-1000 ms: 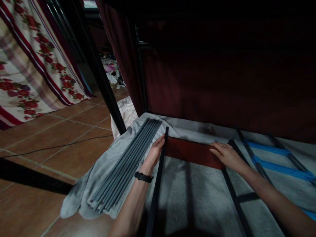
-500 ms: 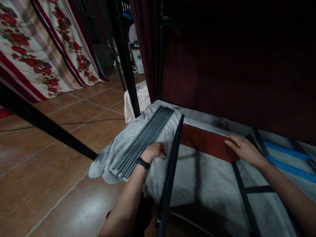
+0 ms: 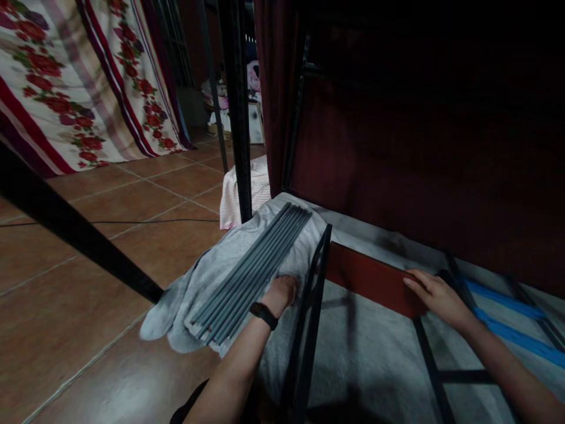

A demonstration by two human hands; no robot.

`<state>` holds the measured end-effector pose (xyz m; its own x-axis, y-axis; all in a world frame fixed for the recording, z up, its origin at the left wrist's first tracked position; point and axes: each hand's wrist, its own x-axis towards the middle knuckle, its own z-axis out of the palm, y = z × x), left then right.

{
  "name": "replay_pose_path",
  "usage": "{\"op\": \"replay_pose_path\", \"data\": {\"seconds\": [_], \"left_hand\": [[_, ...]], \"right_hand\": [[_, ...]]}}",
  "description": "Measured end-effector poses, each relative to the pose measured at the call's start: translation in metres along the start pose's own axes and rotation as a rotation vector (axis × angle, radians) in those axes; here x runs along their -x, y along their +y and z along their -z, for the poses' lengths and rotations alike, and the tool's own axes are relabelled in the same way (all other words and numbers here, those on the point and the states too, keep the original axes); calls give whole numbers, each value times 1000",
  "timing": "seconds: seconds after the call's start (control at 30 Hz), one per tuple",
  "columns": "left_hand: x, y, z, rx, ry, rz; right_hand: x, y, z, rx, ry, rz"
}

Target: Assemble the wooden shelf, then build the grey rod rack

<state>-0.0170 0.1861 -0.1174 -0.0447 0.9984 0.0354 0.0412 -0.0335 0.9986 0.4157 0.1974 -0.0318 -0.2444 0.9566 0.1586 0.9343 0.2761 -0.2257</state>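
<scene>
A reddish-brown board [image 3: 371, 280] stands on edge, one end against a black metal frame [image 3: 314, 312]. My right hand [image 3: 435, 297] is closed on the board's other end, thumb on the near face and fingers over the top edge. My left hand [image 3: 282, 292], with a dark wristband, is curled just left of the black frame, beside a row of grey rods [image 3: 256, 274]. Its fingertips are turned away, so whatever they hold is hidden. The rods lie side by side on a grey cloth [image 3: 238, 250]. A second black frame [image 3: 435, 365] meets the board's right end.
Blue strips [image 3: 516, 330] wrap dark bars at the right. A dark upright post [image 3: 238, 118] and a slanting black bar [image 3: 83, 229] flank the cloth's left side. Dark red fabric [image 3: 397, 147] hangs behind. A floral curtain [image 3: 88, 88] and tiled floor [image 3: 110, 282] lie to the left.
The view has tilted slightly, so the cloth, rods and frames sit lower in it. My left hand has edged closer to the black frame. My right hand keeps its grip on the board.
</scene>
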Motion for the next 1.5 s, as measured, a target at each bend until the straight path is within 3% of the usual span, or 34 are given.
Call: {"op": "replay_pose_path", "data": {"seconds": [0.2,0.37,0.47,0.93,1.2,1.33,1.5], "left_hand": [[-50,29,2,11,4,32],[-73,57,-23,610,175,104],[-69,61,-41,724,186,119],[-63,60,-67,678,174,56],[-66,62,-67,534,164,8],[-67,64,-67,511,117,-11],[-69,62,-70,505,134,-11]], "right_hand": [[4,7,-3,9,1,-7],[5,2,-9,117,71,11],[5,-7,-11,149,95,94],[4,-19,-12,126,99,80],[0,-36,-10,133,96,103],[-19,-69,-13,126,32,177],[-61,-136,-26,105,18,254]]}}
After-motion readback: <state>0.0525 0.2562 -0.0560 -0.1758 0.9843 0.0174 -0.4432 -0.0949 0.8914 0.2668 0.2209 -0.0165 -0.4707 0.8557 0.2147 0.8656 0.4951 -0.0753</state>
